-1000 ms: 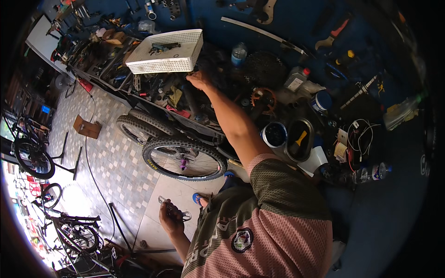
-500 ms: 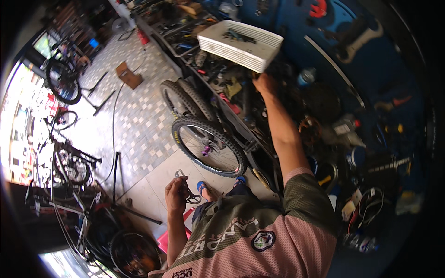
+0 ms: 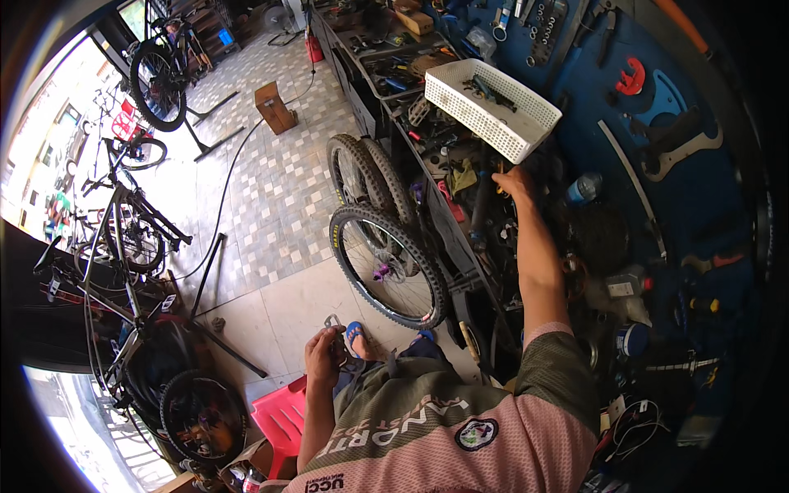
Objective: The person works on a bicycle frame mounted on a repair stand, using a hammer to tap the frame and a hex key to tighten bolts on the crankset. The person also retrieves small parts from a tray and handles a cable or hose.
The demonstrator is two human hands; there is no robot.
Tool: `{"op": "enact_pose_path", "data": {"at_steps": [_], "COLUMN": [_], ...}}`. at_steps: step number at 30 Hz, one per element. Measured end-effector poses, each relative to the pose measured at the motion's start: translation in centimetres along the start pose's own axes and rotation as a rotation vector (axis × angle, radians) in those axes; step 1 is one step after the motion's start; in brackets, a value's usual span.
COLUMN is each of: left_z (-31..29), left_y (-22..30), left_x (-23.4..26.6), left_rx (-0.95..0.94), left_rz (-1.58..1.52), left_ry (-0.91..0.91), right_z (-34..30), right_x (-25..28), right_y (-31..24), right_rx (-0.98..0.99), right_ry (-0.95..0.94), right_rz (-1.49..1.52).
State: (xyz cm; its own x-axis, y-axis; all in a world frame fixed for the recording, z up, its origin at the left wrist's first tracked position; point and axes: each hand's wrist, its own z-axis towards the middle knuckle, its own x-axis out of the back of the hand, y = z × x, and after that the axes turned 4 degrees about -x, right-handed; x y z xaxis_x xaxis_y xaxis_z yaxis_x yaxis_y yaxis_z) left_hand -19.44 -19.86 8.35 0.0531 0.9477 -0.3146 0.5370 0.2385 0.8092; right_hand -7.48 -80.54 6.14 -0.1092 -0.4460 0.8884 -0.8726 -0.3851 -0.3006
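My left hand (image 3: 323, 355) is closed around a metal bicycle part, in front of my body at the left. Only a silver loop of the metal part (image 3: 331, 320) sticks up past my fingers; most of it is covered. My right arm stretches out over the cluttered workbench. At its end, my right hand (image 3: 516, 180) is just below the near corner of a white perforated plastic basket (image 3: 526, 146). Its fingers are mostly hidden there, so whether it holds anything does not show. A few dark small parts (image 3: 491, 92) lie inside the basket.
Bicycle wheels (image 3: 386, 267) lean against the bench's side. Tools hang on the blue board (image 3: 567, 90) at the right. A red plastic chair (image 3: 279, 417) stands at my left, beside a bicycle frame (image 3: 127, 246). Farther off are a cardboard box (image 3: 274, 107) and a cable on the tiled floor.
The view has shifted, so the scene sits lower and farther right. My left hand still grips the metal part, now less exposed. My right hand stays by the basket's corner.
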Motion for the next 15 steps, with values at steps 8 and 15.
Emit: {"op": "enact_pose_path", "data": {"at_steps": [8, 15], "left_z": [3.2, 8.6], "left_y": [2.0, 6.1], "left_x": [2.6, 9.3], "left_rx": [0.051, 0.07], "left_rz": [-0.009, -0.092], "left_ry": [-0.033, -0.082], "right_z": [-1.6, -8.2], "right_x": [1.0, 1.5], "right_y": [0.5, -3.3], "right_rx": [0.077, 0.0], "right_ry": [0.148, 0.22], "right_rz": [-0.124, -0.185]}}
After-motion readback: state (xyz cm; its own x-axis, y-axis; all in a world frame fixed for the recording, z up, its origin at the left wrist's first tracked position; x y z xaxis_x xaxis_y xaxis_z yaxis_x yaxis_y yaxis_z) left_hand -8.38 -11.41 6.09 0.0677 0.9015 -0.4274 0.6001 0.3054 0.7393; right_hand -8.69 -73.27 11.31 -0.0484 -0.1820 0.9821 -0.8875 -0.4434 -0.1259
